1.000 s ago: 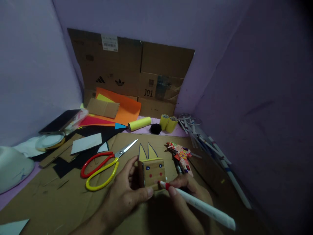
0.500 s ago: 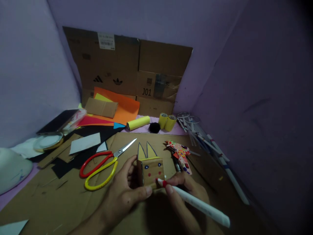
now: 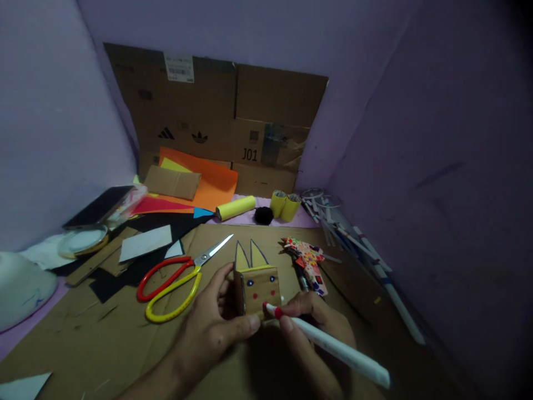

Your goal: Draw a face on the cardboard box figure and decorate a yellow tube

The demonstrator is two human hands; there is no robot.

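A small cardboard box stands upright, with two pointed yellow paper ears outlined in dark ink on top. Blue eyes and red cheek dots are drawn on its front. Around its left side and lower edge my left hand is closed, the thumb on the front near the bottom. My right hand pinches a white marker pen with a red band by its tip. The red tip touches the box front below the cheeks. Left of my left hand lie scissors with red and yellow handles, blades apart.
A cardboard sheet covers the work surface. Behind are a yellow roll, yellow tubes, a black pom-pom and orange paper. A patterned cutout lies right of the box; white paper sticks line the right wall.
The marker tip has shifted slightly left across the lower box front. My left hand keeps its hold on the box, and the view has moved very slightly.
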